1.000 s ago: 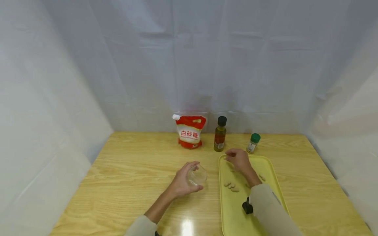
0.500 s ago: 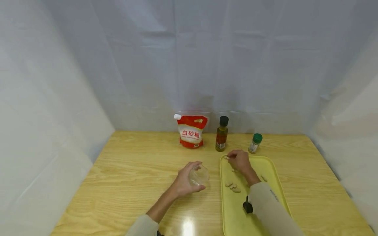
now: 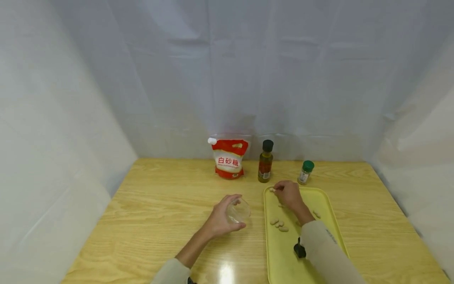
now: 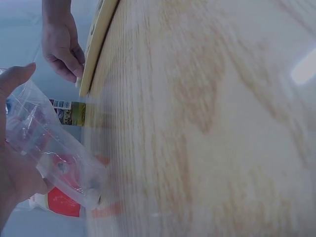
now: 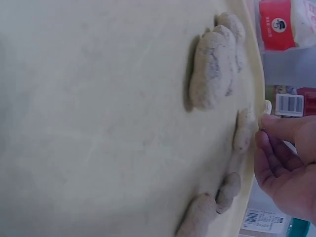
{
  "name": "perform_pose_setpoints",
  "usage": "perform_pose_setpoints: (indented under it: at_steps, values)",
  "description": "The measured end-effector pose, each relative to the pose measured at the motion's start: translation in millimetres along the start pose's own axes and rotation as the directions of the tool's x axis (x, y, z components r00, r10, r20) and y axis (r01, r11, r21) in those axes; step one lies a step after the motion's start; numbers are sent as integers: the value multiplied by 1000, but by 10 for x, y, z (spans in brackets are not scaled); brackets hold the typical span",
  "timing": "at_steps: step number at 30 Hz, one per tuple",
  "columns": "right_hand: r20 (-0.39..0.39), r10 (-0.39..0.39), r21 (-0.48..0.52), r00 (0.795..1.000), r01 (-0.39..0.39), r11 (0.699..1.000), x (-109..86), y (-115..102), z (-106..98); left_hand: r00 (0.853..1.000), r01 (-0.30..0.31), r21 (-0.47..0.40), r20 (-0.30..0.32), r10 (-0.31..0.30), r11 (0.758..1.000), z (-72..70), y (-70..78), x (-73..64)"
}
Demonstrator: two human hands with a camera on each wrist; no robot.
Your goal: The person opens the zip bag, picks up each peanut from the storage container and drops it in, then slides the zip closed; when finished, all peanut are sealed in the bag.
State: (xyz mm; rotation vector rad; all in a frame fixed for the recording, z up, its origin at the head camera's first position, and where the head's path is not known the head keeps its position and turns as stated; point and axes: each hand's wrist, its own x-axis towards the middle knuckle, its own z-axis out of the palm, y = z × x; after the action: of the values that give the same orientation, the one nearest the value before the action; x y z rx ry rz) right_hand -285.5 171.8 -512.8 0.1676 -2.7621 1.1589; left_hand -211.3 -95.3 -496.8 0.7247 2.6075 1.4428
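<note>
My left hand [image 3: 220,220] holds a clear plastic cup [image 3: 239,211] above the table, thumb and fingers around its sides. In the left wrist view the cup [image 4: 61,148] is tilted, and a small pale thing shows near its base, too blurred to name. At the far left corner of the yellow tray [image 3: 267,236], my right hand [image 3: 289,195] pinches a peanut [image 3: 272,190] between thumb and fingertips. The right wrist view shows only the end of that peanut [image 5: 267,107] past the thumb. Several unshelled peanuts [image 5: 210,69] lie elsewhere on the tray, some partly behind my right arm.
Behind the hands stand a red and white sugar pouch [image 3: 228,159], a dark-capped bottle [image 3: 265,163] and a small green-lidded jar [image 3: 305,172]. A black object [image 3: 299,249], seemingly the wrist camera, sits at my right sleeve. Pale sheets [image 3: 227,79] hang around the wooden table.
My right hand has come down slightly onto the peanut at the tray's corner. The left hand stays in nearly the same place, with the cup's tilt slightly changed.
</note>
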Motion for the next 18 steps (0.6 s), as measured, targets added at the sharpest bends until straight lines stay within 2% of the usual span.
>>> perform_pose_setpoints:
  at_steps: [11,18]
  values:
    - [57,-50,9,997,49,999,-125,-152,-188,999,-28,-20,-17,28,999,2,-18,-6]
    - [88,-133,52,987,129,990,-277,-360,-253,1000,-24,4,-16,24,1000,4,-4,-14]
